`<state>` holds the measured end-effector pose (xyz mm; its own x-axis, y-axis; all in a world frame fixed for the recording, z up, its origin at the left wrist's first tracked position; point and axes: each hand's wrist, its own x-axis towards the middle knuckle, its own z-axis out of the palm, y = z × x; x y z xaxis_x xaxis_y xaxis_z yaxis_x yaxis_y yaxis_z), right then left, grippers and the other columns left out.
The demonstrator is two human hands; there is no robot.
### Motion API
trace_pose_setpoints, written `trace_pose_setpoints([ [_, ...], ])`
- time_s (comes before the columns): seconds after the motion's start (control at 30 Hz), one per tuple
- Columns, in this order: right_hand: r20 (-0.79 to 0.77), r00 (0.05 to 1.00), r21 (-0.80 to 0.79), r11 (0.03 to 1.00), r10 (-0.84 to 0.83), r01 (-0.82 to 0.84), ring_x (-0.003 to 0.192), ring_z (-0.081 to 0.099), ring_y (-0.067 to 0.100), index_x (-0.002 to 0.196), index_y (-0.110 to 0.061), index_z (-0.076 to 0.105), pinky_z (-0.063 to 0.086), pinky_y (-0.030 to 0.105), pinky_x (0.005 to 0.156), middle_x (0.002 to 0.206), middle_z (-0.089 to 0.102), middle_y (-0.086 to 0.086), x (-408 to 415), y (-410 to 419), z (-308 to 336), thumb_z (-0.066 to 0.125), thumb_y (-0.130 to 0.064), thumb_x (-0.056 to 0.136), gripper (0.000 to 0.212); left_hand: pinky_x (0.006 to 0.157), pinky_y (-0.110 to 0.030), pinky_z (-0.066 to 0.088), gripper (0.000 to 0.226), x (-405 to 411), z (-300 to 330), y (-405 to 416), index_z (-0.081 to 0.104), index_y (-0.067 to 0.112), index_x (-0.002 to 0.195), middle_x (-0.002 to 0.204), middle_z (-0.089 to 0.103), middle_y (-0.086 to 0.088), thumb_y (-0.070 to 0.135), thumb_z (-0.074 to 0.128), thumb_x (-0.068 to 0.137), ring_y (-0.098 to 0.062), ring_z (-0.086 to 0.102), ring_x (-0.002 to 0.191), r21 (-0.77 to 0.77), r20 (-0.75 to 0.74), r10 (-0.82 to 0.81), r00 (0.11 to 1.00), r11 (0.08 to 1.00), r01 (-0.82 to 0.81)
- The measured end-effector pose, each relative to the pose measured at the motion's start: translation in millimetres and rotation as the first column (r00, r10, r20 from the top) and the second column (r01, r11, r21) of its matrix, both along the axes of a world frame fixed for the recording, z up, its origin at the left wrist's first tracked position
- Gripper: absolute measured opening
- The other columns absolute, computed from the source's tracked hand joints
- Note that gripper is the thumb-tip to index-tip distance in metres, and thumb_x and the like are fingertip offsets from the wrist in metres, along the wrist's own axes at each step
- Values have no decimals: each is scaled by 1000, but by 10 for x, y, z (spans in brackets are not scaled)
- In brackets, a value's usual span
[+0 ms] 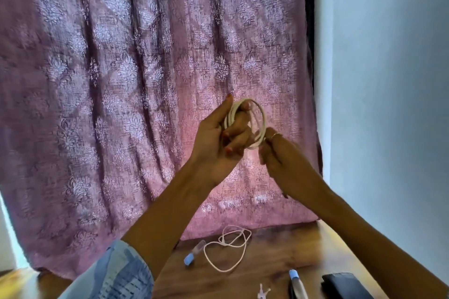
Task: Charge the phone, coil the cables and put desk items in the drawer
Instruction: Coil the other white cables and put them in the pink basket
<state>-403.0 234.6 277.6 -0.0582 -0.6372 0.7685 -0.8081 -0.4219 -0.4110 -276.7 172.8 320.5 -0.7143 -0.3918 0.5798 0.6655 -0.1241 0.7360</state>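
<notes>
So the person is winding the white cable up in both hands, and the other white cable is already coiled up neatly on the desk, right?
Not quite. The left hand and right hand do hold the white cable in loops, but the other white cable lies loose and tangled on the desk, not neatly coiled. The head view shows it.
</notes>
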Motion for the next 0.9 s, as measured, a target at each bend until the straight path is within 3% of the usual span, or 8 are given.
trace_pose_setpoints([
  [0.2,417,895,156,958,158,-242,47,47,7,86,-16,61,40,29,49,64,56,-2,11,96,-91,41,-10,100,24,51,-21,19,39,-107,-61,54,60,15,73,41,33,6,34,36,96,-4,27,31,49,-19,-30,999,998,30],
  [0.3,533,829,219,918,172,-331,45,36,5,81,-16,66,34,23,49,52,42,-7,9,198,-105,49,-16,97,23,46,-17,26,32,-150,-106,77,60,14,76,44,34,7,33,42,93,-4,29,34,49,-29,-95,995,994,96],
  [0.37,617,768,260,878,170,-403,43,31,5,85,-12,67,30,19,44,53,36,-2,-12,266,-96,51,-13,95,19,45,-16,33,31,-157,-134,110,61,13,75,43,35,7,32,43,92,-3,30,32,57,-20,-116,993,991,117],
  [0.43,646,750,270,878,140,-396,43,33,8,89,-7,66,29,20,43,54,39,3,-37,309,-90,50,-9,95,17,43,-16,31,33,-152,-167,156,59,12,74,41,35,7,31,41,93,-3,30,28,92,-16,-135,991,987,136],
  [0.57,671,735,186,935,103,-301,49,51,12,97,4,66,42,20,44,62,60,9,-41,386,-112,53,-8,93,18,38,-15,27,32,-158,-219,228,54,11,73,36,33,7,29,39,94,-3,29,24,150,-10,-132,991,980,132],
  [0.73,791,575,-51,960,207,-275,64,66,18,91,-6,71,55,20,59,75,71,10,-56,498,-83,57,-8,90,14,45,-14,29,27,-189,-303,211,55,9,80,41,39,6,29,43,93,-3,34,28,148,52,-155,987,978,146],
  [0.9,884,401,-65,911,242,-406,78,69,22,99,1,68,58,25,69,86,71,15,-127,579,-68,49,-1,90,20,50,-16,31,25,-227,-443,150,64,10,77,45,41,8,29,53,88,-2,33,31,168,85,-189,978,971,173],
])
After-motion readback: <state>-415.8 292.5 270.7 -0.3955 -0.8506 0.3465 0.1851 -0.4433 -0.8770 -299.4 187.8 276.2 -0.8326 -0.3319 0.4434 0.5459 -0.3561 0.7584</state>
